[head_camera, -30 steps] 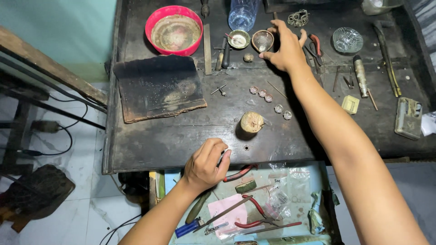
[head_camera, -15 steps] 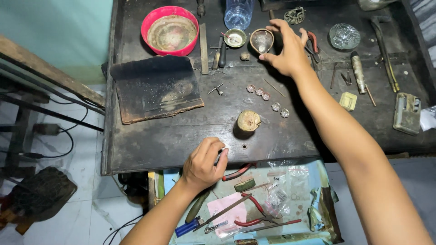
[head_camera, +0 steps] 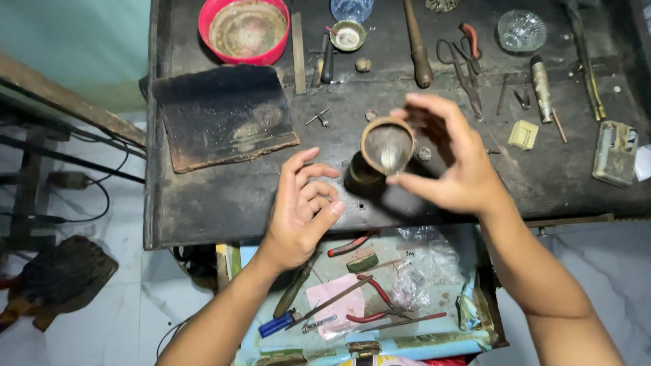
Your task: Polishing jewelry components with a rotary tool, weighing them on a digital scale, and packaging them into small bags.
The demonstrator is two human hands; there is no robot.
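Note:
My right hand (head_camera: 456, 161) holds a small round metal bowl (head_camera: 387, 145) by its rim, lifted above the dark workbench (head_camera: 224, 196) and tilted toward me. My left hand (head_camera: 303, 209) hovers just left of the bowl, palm up, fingers apart and loosely curled, holding nothing. A short wooden stump (head_camera: 363, 175) stands on the bench right under the bowl, partly hidden by it.
A red basin (head_camera: 244, 28), a dark charred slab (head_camera: 224, 115), a second small bowl (head_camera: 348, 35), scissors (head_camera: 458, 62), files, and a glass dish (head_camera: 521, 30) lie on the bench. An open drawer (head_camera: 380, 298) below holds red-handled pliers, a screwdriver and plastic bags.
My right hand has brought the small bowl from the back of the bench toward me. My left hand has lifted off the bench edge and opened, palm up.

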